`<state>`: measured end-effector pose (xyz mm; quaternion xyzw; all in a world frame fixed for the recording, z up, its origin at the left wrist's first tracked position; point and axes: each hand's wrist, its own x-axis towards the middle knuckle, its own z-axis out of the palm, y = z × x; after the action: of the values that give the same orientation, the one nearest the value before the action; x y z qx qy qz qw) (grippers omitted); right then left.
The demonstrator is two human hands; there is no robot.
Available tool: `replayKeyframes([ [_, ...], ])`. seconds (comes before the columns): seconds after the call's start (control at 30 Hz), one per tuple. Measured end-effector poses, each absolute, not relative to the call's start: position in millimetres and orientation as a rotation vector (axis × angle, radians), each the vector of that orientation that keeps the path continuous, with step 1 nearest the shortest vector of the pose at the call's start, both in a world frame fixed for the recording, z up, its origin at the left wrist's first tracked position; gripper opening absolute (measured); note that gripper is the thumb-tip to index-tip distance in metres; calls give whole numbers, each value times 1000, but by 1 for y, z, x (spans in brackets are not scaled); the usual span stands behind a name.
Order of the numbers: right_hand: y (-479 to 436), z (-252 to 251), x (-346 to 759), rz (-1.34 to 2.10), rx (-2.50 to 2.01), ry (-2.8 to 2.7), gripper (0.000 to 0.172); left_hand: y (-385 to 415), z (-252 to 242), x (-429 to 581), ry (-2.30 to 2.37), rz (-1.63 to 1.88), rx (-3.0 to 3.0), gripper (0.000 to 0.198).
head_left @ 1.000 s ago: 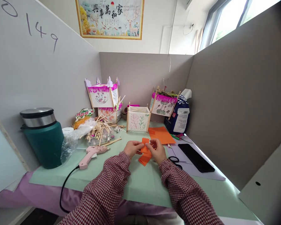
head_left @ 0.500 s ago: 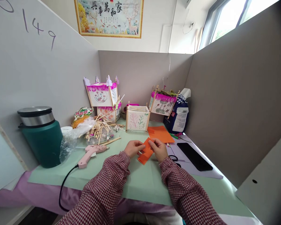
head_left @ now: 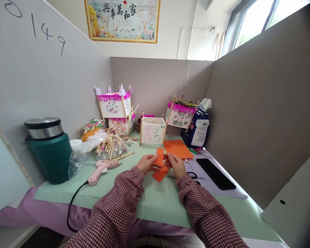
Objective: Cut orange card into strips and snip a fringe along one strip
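Two hands: left hand, right hand | pinch orange paper edges

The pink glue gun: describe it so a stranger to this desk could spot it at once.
Start at the big teal flask on the left end of the green mat. Right of it, in front of the pile of wooden sticks, lies the glue gun. It alone is pale pink and trails a black cord.
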<state>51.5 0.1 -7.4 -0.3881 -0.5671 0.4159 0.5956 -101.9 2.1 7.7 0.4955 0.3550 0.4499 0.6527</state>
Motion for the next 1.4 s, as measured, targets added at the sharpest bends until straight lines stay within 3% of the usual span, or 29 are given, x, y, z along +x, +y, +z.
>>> replayKeyframes([
  [0.37, 2, -12, 51, 834, -979, -1464, 34, 8, -4, -99, 950, 1021, 1375, 28],
  [0.6, 18, -17, 72, 650, -1050, -1192, 40, 8, -3, -97, 1071, 904, 1360, 27],
  [0.87, 31, -23, 91, 440, -1110, -735, 36, 12, 9, -111, 1427, 1429, 1171, 14],
  [1.03, 19, -21, 70, 488, -1136, -984, 35, 1, 10, -99, 1180, 1505, 1471, 28],
  [1.17, 8, -18, 58, 107, -1178, -1235, 33, -1, 2, -85, 975, 1256, 1586, 49],
  [1.3, 11, -15, 68, -93, -1258, -1097, 33, 5, -3, -86, 1302, 1296, 1782, 31],
  [1.4, 17, -16, 79, -25, -1297, -874, 34, 4, 1, -92, 1593, 1469, 1800, 31],
])
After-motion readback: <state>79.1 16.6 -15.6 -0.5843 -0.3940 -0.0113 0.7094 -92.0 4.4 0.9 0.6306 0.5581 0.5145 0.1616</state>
